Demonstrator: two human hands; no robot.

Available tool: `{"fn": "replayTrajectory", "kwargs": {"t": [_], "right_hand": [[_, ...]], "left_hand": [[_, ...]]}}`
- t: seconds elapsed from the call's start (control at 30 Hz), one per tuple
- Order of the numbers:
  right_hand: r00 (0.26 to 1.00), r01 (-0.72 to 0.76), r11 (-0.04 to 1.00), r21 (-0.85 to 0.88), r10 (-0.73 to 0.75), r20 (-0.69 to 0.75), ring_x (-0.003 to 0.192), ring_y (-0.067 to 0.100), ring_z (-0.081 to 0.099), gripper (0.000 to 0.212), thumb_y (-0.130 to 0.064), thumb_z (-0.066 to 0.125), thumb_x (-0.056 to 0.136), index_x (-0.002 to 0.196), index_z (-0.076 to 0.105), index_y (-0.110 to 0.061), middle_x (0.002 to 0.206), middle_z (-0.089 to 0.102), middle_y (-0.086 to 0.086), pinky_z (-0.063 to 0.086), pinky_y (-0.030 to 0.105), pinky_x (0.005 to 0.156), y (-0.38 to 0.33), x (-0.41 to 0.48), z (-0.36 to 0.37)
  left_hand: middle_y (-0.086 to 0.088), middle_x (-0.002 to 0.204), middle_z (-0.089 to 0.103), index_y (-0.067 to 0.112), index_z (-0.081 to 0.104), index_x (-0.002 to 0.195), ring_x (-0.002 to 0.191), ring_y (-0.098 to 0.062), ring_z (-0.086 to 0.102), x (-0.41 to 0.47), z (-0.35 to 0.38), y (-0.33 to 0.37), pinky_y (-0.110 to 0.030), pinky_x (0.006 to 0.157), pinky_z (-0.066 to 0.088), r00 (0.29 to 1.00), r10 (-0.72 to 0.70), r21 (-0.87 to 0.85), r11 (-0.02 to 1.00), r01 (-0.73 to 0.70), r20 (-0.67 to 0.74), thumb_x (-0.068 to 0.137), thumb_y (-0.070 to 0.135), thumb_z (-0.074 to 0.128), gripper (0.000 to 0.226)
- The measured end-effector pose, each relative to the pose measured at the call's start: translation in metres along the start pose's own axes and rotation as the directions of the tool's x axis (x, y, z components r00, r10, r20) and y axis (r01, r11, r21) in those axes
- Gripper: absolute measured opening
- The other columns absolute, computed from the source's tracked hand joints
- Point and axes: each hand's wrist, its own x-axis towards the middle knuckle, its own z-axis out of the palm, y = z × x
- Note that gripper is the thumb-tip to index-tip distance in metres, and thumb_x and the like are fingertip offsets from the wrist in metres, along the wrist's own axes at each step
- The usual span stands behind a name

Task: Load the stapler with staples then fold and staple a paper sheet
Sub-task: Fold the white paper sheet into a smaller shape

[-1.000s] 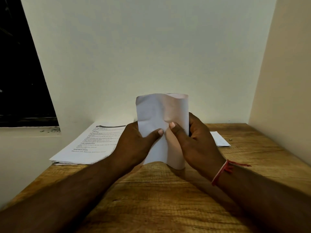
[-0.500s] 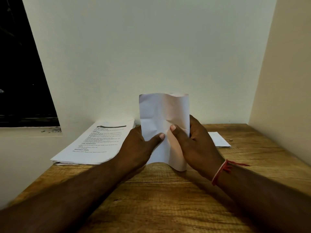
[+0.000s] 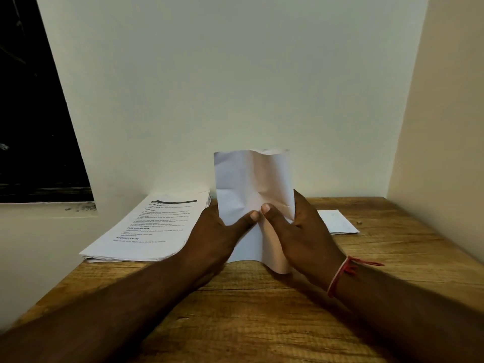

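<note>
Both hands hold the paper sheet [image 3: 248,179] upright between them, above the wooden table [image 3: 262,323]. The left hand [image 3: 217,231] and right hand [image 3: 301,231] each pinch it, with the thumbs pressed flat on the near face, tips almost touching at the middle. The other fingers are hidden behind the sheet, so how they lie cannot be told. What else, if anything, the right hand holds behind the paper cannot be made out. The sheet is creased and wavy, its top edge rising well above the hands and its lower corner hanging just below the right palm. Its near face is blank.

Beyond the left hand lies a stack of printed pages [image 3: 146,229], partly covered by that hand. The bold headings read "TASK GOAL", probably "TASK DESCRIPTION", and "REQUIRED PROPS"; the finer lines are too small to read. Beyond the right hand a smaller white paper [image 3: 340,222] lies flat, half hidden by the hand, with a tiny unidentifiable object [image 3: 360,222] beside it.

Both forearms reach in from the bottom corners, cut off by the edge of the view. A red thread bracelet [image 3: 343,271] circles the right wrist.
</note>
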Motion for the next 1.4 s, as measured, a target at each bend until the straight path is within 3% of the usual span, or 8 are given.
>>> {"fn": "replayTrajectory", "kwargs": {"t": [0.13, 0.27, 0.4, 0.53, 0.73, 0.97, 1.1, 1.4], "right_hand": [[1.0, -0.027, 0.999, 0.036, 0.028, -0.014, 0.094, -0.023, 0.065, 0.022, -0.04, 0.072, 0.103, 0.111, 0.057, -0.055, 0.107, 0.07, -0.027, 0.054, 0.009, 0.076, -0.003, 0.001, -0.001], [0.994, -0.07, 0.994, 0.086, 0.076, -0.072, 0.092, -0.006, 0.074, 0.02, -0.039, 0.082, 0.096, 0.103, 0.067, -0.05, 0.102, 0.078, -0.021, 0.062, 0.025, 0.082, -0.004, 0.003, -0.003], [0.98, -0.161, 0.978, 0.134, 0.174, -0.098, 0.094, 0.009, 0.08, 0.023, -0.035, 0.088, 0.091, 0.109, 0.074, -0.037, 0.102, 0.083, -0.014, 0.068, 0.045, 0.089, -0.001, 0.008, -0.01], [0.967, -0.215, 0.952, 0.218, 0.239, -0.091, 0.096, 0.013, 0.083, 0.034, -0.022, 0.092, 0.087, 0.116, 0.074, -0.026, 0.104, 0.086, -0.009, 0.068, 0.047, 0.092, 0.002, 0.013, -0.014], [0.961, -0.215, 0.934, 0.286, 0.254, -0.107, 0.086, 0.02, 0.084, 0.042, -0.011, 0.093, 0.084, 0.119, 0.072, -0.021, 0.092, 0.086, 0.003, 0.068, 0.045, 0.078, -0.001, 0.016, -0.021], [0.967, -0.137, 0.893, 0.428, 0.216, -0.139, 0.087, 0.03, 0.084, 0.033, 0.003, 0.09, 0.084, 0.102, 0.062, -0.005, 0.091, 0.084, 0.019, 0.068, 0.046, 0.089, 0.002, 0.02, -0.027], [0.987, -0.039, 0.939, 0.342, 0.089, -0.131, 0.085, 0.025, 0.082, 0.021, 0.008, 0.086, 0.086, 0.086, 0.068, -0.003, 0.088, 0.083, 0.015, 0.07, 0.039, 0.082, 0.004, 0.02, -0.028], [0.993, -0.085, 0.99, 0.116, 0.074, 0.094, 0.097, 0.015, 0.083, 0.021, 0.002, 0.08, 0.094, 0.1, 0.09, -0.016, 0.098, 0.087, 0.001, 0.067, 0.031, 0.094, 0.003, 0.02, -0.036]], "left_hand": [[0.004, 0.114, 0.086, 0.016, 0.076, 0.135, 0.098, -0.005, 0.083, -0.002, 0.0, 0.005, -0.013, 0.075, 0.063, 1.0, 0.011, 0.037, 0.999, -0.01, -0.022, 0.093, 0.038, 0.087, 0.049], [0.007, 0.107, 0.086, 0.018, 0.079, 0.128, 0.092, -0.003, 0.083, -0.001, 0.0, 0.009, -0.013, 0.071, 0.062, 1.0, -0.015, 0.034, 0.999, 0.016, -0.026, 0.091, 0.038, 0.089, 0.044], [0.009, 0.116, 0.085, 0.024, 0.077, 0.131, 0.104, -0.012, 0.082, 0.005, -0.006, 0.01, -0.03, 0.091, 0.067, 0.997, -0.063, 0.094, 0.993, 0.066, -0.036, 0.085, 0.052, 0.09, 0.055], [0.007, 0.118, 0.086, 0.024, 0.079, 0.132, 0.108, -0.015, 0.082, 0.007, -0.008, 0.009, -0.044, 0.102, 0.066, 0.993, -0.118, 0.054, 0.991, 0.119, -0.021, 0.084, 0.05, 0.094, 0.056], [0.007, 0.101, 0.088, 0.019, 0.081, 0.123, 0.09, -0.008, 0.085, 0.008, -0.012, 0.015, -0.018, 0.07, 0.066, 0.989, -0.149, -0.085, 0.985, 0.149, 0.005, 0.092, 0.029, 0.091, 0.034], [-0.006, 0.12, 0.087, 0.015, 0.08, 0.13, 0.112, -0.028, 0.084, 0.007, -0.014, 0.018, -0.052, 0.106, 0.063, 0.976, -0.208, -0.234, 0.948, 0.218, 0.065, 0.096, 0.023, 0.087, 0.036], [-0.01, 0.122, 0.086, 0.011, 0.081, 0.129, 0.115, -0.032, 0.083, 0.01, -0.016, 0.014, -0.057, 0.111, 0.059, 0.968, -0.239, -0.288, 0.924, 0.252, 0.08, 0.094, 0.021, 0.089, 0.038], [-0.01, 0.117, 0.087, 0.012, 0.081, 0.126, 0.11, -0.034, 0.084, 0.015, -0.02, 0.01, -0.057, 0.108, 0.062, 0.961, -0.269, -0.264, 0.924, 0.277, 0.068, 0.088, 0.025, 0.094, 0.043]]}}
